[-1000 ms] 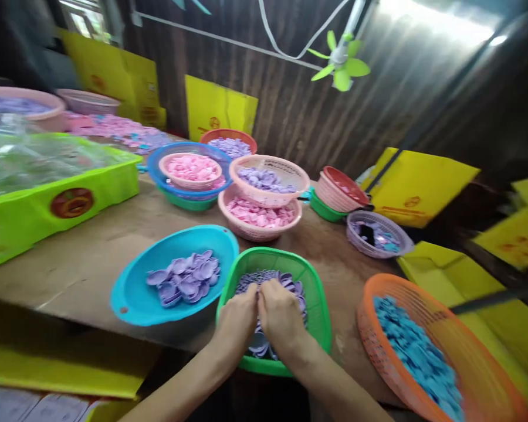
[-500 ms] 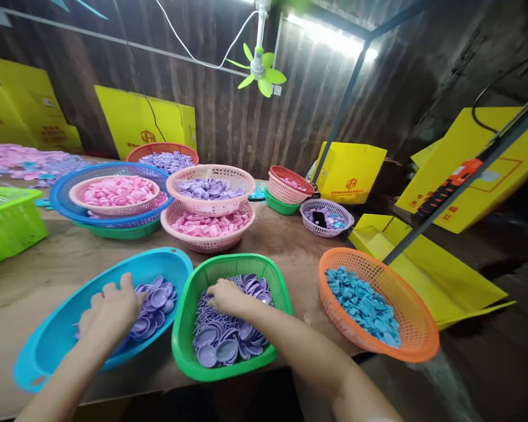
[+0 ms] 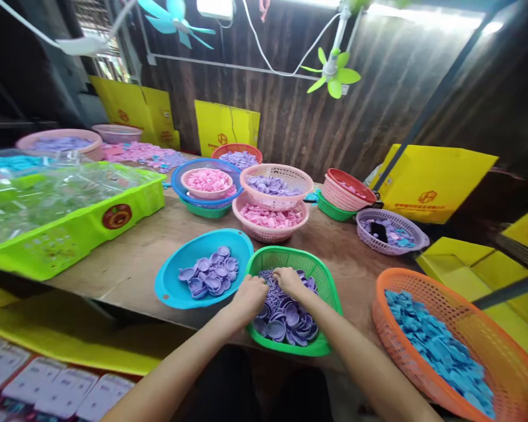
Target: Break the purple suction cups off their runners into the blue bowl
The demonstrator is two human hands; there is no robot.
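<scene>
in the head view, the left hand (image 3: 251, 296) is at the near left part of the green basket (image 3: 330, 293), its fingers curled in; whether it grips a piece cannot be told. the right hand (image 3: 289, 280) is just to its right, over the middle of the same basket, fingertips pinched together down at the small purple pieces (image 3: 270, 282); what they grasp, if anything, is too small to tell. the purple spoon-like pieces (image 3: 286, 319) lie in the green basket, nearer the person than the hands and also to the right of the right hand.

left of the left hand, just beside the green basket, is the blue basin (image 3: 171, 278), with more purple cupped pieces (image 3: 211, 272) in it. beyond the hands, a pale pink basket (image 3: 276, 171) of purple pieces sits on top of a lower pink basket (image 3: 270, 234) of pink pieces. well to the right of the right hand is the orange basket (image 3: 506, 346), holding light blue pieces (image 3: 442, 351). far to the left of the left hand, the lime-green crate (image 3: 70, 246) holds clear plastic packaging (image 3: 66, 187) on the counter (image 3: 127, 258).
</scene>
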